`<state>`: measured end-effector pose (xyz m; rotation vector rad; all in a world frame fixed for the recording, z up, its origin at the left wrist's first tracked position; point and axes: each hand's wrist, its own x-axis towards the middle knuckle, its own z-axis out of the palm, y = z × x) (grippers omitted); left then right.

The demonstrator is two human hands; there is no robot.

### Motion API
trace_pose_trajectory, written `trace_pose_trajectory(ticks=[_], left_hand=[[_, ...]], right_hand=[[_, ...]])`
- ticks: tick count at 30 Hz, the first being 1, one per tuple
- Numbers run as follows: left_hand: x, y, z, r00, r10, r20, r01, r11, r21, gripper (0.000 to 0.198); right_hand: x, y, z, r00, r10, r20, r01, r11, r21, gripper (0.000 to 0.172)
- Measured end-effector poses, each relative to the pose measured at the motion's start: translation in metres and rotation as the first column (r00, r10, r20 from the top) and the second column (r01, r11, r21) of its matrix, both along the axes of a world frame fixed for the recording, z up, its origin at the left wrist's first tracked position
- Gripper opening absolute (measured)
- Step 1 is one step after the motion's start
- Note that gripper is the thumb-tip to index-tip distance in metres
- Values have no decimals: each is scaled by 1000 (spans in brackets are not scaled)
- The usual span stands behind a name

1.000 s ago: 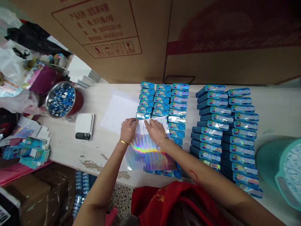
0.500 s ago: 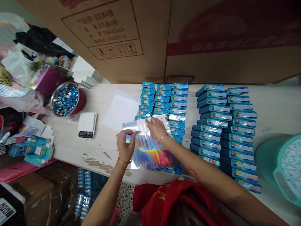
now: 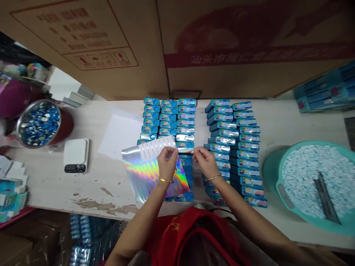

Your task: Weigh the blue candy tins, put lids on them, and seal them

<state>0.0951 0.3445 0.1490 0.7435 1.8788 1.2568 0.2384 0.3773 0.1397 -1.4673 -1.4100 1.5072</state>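
Observation:
My left hand and my right hand are both closed in a pinch at opposite ends of a narrow, shiny sticker strip. The strip lies across the end of a small blue box in the third column of blue boxes. Under my left wrist is a rainbow-silver sticker sheet, spread over the nearer boxes, with a white backing area showing along its upper part. Right of my right hand stand two more columns of blue boxes, with shiny strips on their ends.
On the left are a pot of blue-and-silver wrapped pieces, a white scale and white paper. A teal tub of pale pellets with a dark scoop stands at right. Large cartons line the back.
My right hand has left the sticker sheet and moved right of it, and my left hand has moved right. The strip is now stretched between them. The view has shifted to the right.

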Motion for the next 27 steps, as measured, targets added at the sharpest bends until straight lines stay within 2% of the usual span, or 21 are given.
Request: trace_pose_trajectory(ticks=[3, 5, 7, 11, 14, 15, 18, 20, 24, 27], left_hand=[[12, 17, -10, 933, -111, -341, 88, 993, -83, 10], [16, 24, -15, 860, -160, -484, 100, 984, -147, 9], [17, 28, -19, 804, -202, -559, 113, 975, -189, 8], [20, 29, -26, 734, -272, -622, 136, 957, -257, 7], [21, 30, -28, 705, -306, -640, 136, 944, -302, 5], [21, 31, -28, 703, -303, -643, 123, 943, -310, 10], [18, 35, -24, 716, -281, -639, 67, 938, -339, 37], [17, 38, -21, 724, -292, -624, 50, 925, -376, 45], [20, 41, -20, 725, -318, -610, 38, 904, -427, 45], [21, 40, -22, 741, -313, -594, 50, 908, -416, 42]], right_hand=[[17, 19, -9, 963, 27, 267, -80, 979, 189, 31], [20, 26, -17, 906, 48, 421, -177, 945, 274, 28], [19, 30, -24, 841, 76, 535, -260, 925, 277, 27], [14, 31, -36, 717, 133, 684, -350, 917, 189, 27], [10, 32, -39, 662, 169, 730, -368, 922, 120, 28], [9, 32, -40, 659, 169, 733, -358, 927, 108, 28], [6, 32, -40, 702, 131, 700, -299, 946, 123, 28], [5, 31, -41, 744, 134, 655, -291, 947, 138, 30], [8, 32, -41, 771, 259, 582, -370, 926, 78, 34], [12, 35, -32, 680, 407, 610, -469, 881, -65, 33]])
